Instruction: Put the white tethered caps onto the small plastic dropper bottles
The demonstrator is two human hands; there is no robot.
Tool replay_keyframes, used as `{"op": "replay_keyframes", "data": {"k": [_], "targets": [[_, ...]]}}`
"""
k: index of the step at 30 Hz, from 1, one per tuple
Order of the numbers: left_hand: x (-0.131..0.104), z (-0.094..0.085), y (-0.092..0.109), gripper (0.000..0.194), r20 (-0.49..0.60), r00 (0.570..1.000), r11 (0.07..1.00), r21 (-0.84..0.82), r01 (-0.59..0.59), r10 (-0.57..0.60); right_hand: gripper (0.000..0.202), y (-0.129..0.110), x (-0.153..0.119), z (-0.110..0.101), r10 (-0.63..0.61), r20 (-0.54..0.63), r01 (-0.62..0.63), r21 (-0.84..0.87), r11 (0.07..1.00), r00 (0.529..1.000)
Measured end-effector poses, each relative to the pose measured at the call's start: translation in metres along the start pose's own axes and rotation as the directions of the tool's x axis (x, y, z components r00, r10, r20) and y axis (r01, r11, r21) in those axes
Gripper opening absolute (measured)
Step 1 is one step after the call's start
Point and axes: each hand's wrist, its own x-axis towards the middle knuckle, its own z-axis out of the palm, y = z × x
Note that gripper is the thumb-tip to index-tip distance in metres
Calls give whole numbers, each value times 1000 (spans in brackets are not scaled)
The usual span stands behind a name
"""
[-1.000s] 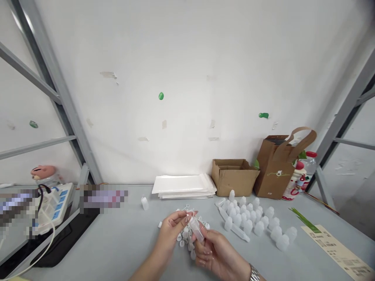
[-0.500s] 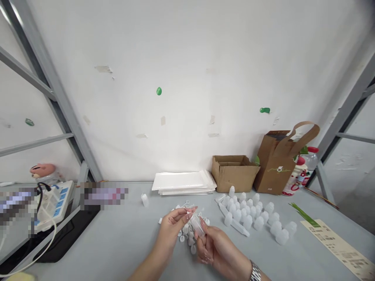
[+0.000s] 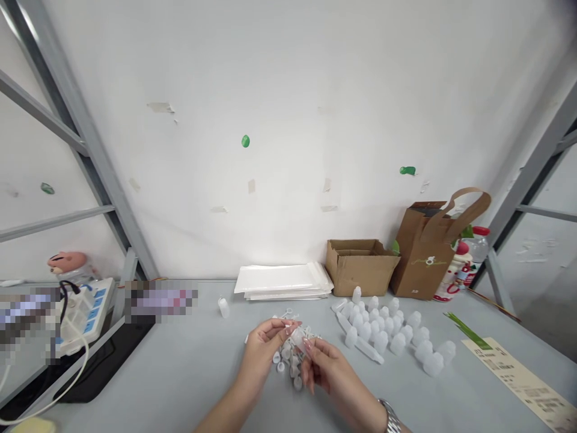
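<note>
Bare hands [image 3: 328,364] and forearms [image 3: 237,397]
A shiny silver-coloured metal band [image 3: 390,416] of segmented links circles the right wrist [image 3: 374,406].

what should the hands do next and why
Perhaps a gentle press with the left hand on the top of the small bottle: that hand pinches there, the right hand holds the lower end, and the grip hides whether the top is closed.
</note>
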Motion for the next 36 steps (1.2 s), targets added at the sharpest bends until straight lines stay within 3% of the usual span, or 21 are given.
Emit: {"op": "replay_keyframes", "data": {"k": [8, 12, 15, 21, 26, 29, 36], "targets": [[-3, 1, 5, 25, 34, 999, 999, 46, 19, -21, 59, 2, -1, 0, 39, 104, -50, 111, 993, 994], [0, -2, 1, 24, -21, 998, 996, 60, -60, 61, 45, 2, 1, -1, -80, -16, 80, 7, 997, 997], [1, -4, -1, 24, -43, 996, 994, 80, -76, 79, 43, 2, 2, -2, -92, -44, 91, -25, 996, 995], [-1, -4, 5, 20, 29, 999, 995, 88, -36, 33, 54, 3, -2, 1, -17, 70, 14, 42, 999, 997], [-1, -2, 3, 23, 11, 1000, 998, 65, -26, 26, 51, 10, 5, -1, -177, -78, 170, -93, 981, 981], [-1, -2, 3, 22, 13, 1000, 999, 42, -14, 13, 48, 12, 9, -4, -233, -94, 219, -137, 966, 968], [-2, -2, 4, 14, 64, 992, 987, 115, -113, 107, 49, 12, 5, -3, -132, 15, 133, -117, 984, 991]]}}
